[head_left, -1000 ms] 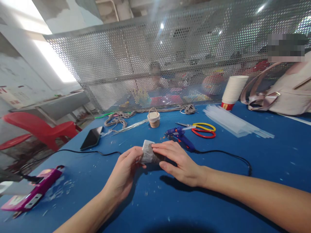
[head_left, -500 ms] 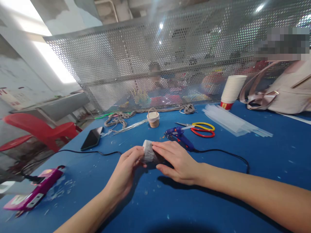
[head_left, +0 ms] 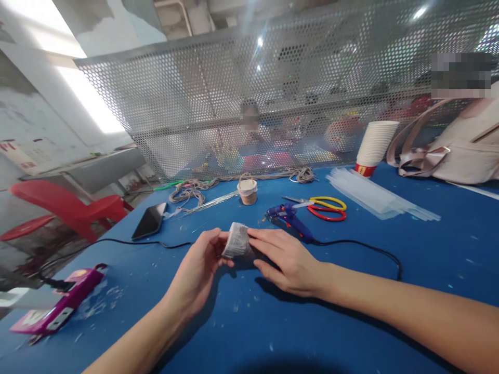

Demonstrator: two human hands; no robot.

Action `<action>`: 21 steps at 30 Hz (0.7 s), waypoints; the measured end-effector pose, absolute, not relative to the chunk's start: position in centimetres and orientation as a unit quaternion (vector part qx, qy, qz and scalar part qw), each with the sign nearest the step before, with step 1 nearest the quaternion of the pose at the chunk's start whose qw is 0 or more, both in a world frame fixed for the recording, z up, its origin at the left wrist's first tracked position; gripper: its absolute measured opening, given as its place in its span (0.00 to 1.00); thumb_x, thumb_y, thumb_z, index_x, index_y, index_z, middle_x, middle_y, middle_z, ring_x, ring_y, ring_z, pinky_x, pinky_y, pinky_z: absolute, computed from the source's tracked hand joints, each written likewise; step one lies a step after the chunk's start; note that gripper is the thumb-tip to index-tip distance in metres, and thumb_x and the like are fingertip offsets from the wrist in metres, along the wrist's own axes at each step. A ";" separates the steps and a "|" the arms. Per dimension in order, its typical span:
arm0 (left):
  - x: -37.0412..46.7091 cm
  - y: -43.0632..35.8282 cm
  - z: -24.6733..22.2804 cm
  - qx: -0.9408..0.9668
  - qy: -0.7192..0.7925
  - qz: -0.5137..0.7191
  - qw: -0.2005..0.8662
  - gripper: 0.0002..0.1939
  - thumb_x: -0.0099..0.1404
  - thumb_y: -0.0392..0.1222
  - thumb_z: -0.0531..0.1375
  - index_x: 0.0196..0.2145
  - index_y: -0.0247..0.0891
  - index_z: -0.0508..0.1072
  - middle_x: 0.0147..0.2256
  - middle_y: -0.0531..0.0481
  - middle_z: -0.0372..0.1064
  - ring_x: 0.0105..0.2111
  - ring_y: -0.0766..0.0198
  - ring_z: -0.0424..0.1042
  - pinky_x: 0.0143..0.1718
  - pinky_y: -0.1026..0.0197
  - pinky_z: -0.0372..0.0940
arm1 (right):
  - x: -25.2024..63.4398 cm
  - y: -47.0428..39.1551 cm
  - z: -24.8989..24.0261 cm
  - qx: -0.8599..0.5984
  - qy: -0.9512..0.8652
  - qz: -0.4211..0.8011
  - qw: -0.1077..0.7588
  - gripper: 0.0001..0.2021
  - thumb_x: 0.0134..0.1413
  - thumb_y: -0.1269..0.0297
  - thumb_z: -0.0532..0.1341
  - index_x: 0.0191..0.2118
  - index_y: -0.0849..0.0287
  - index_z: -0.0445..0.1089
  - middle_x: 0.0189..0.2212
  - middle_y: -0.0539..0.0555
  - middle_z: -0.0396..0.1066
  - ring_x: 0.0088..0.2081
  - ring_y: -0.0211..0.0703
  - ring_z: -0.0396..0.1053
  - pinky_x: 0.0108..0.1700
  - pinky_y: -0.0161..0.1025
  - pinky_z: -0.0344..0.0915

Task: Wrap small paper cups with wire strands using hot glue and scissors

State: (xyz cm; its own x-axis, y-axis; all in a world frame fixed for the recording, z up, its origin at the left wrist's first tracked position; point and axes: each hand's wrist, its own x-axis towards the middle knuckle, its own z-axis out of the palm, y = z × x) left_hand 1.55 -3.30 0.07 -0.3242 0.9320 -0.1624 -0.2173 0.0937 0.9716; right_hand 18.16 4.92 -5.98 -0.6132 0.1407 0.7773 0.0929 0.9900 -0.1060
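A small cup (head_left: 237, 242) with a whitish, fibrous wrap lies on its side between my hands, its pale rim toward the left. My left hand (head_left: 203, 265) holds the rim end, some fingers reaching to the inside. Around the other end, my right hand (head_left: 284, 258) curls with its fingers along the wrap; that end looks brown and is partly hidden. Just beyond my right hand rests a blue glue gun (head_left: 290, 219) with a clear stick in its back. Scissors (head_left: 326, 208) with yellow and red handles lie beside it.
Farther back stands a small basket (head_left: 247, 192) with a handle. Grey cord (head_left: 187, 193), a phone (head_left: 150, 221), white mesh sheets (head_left: 362, 195), stacked paper cups (head_left: 376, 145) and a bag (head_left: 463, 140) lie around. A purple power strip (head_left: 62, 301) is at left; cables cross the table.
The wrapped cup has tilted slightly, showing more of its white rim. My left fingers have shifted on that rim. My right hand stays against the other end.
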 end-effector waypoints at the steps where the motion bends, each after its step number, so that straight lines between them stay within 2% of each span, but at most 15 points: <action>1: 1.4 -3.3 0.2 0.320 0.557 0.596 0.481 0.14 0.54 0.47 0.59 0.29 0.33 0.77 0.27 0.48 0.73 0.27 0.61 0.68 0.26 0.62 0.63 | 18.1 4.9 -6.1 -0.075 -0.893 0.045 0.441 0.17 0.62 0.65 0.53 0.54 0.66 0.64 0.53 0.67 0.68 0.53 0.51 0.66 0.53 0.51 0.66; 5: 1.2 -3.5 0.9 0.324 0.546 0.608 0.477 0.14 0.54 0.47 0.60 0.30 0.33 0.78 0.30 0.46 0.75 0.27 0.62 0.67 0.24 0.63 0.64 | 17.7 4.6 -6.5 -0.123 -0.891 0.086 0.429 0.28 0.56 0.61 0.61 0.59 0.66 0.55 0.56 0.71 0.63 0.57 0.59 0.61 0.55 0.58 0.62; 7: 1.1 -3.8 1.2 0.345 0.534 0.598 0.487 0.14 0.55 0.47 0.60 0.31 0.33 0.78 0.31 0.44 0.74 0.27 0.61 0.67 0.24 0.62 0.65 | 17.4 4.4 -6.5 -0.147 -0.886 0.134 0.418 0.31 0.52 0.62 0.64 0.59 0.65 0.54 0.55 0.70 0.64 0.56 0.59 0.63 0.54 0.57 0.63; 9: 0.9 -4.1 1.2 0.380 0.529 0.594 0.473 0.16 0.56 0.49 0.60 0.34 0.35 0.79 0.33 0.44 0.74 0.31 0.58 0.69 0.24 0.61 0.66 | 17.1 4.0 -6.2 -0.170 -0.868 0.208 0.417 0.31 0.49 0.66 0.66 0.58 0.63 0.56 0.52 0.67 0.67 0.53 0.56 0.66 0.53 0.55 0.65; 12: 0.2 -4.4 0.8 0.452 0.549 0.589 0.383 0.16 0.59 0.51 0.59 0.36 0.39 0.79 0.39 0.43 0.74 0.37 0.53 0.70 0.26 0.61 0.67 | 16.8 3.3 -5.5 -0.221 -0.819 0.339 0.408 0.28 0.46 0.68 0.67 0.53 0.59 0.60 0.48 0.61 0.70 0.48 0.52 0.70 0.49 0.50 0.68; 14: -0.4 -4.6 0.5 0.494 0.571 0.567 0.329 0.16 0.60 0.51 0.58 0.36 0.40 0.80 0.42 0.44 0.74 0.38 0.53 0.70 0.30 0.61 0.67 | 16.6 3.0 -5.4 -0.243 -0.785 0.402 0.403 0.26 0.46 0.67 0.67 0.52 0.58 0.61 0.47 0.59 0.71 0.47 0.50 0.70 0.48 0.48 0.70; 17: -0.6 -4.7 0.6 0.528 0.586 0.531 0.311 0.13 0.58 0.48 0.60 0.36 0.40 0.80 0.38 0.46 0.75 0.34 0.55 0.70 0.35 0.60 0.67 | 16.5 2.9 -5.9 -0.234 -0.752 0.450 0.421 0.29 0.49 0.65 0.66 0.56 0.58 0.57 0.52 0.62 0.68 0.51 0.50 0.69 0.50 0.48 0.69; 21: 0.3 -4.4 1.1 0.536 0.609 0.507 0.292 0.08 0.51 0.41 0.65 0.30 0.41 0.80 0.27 0.50 0.74 0.28 0.58 0.69 0.34 0.62 0.64 | 16.5 3.2 -6.6 -0.214 -0.789 0.416 0.399 0.39 0.54 0.61 0.63 0.65 0.58 0.42 0.61 0.67 0.57 0.60 0.54 0.60 0.58 0.56 0.61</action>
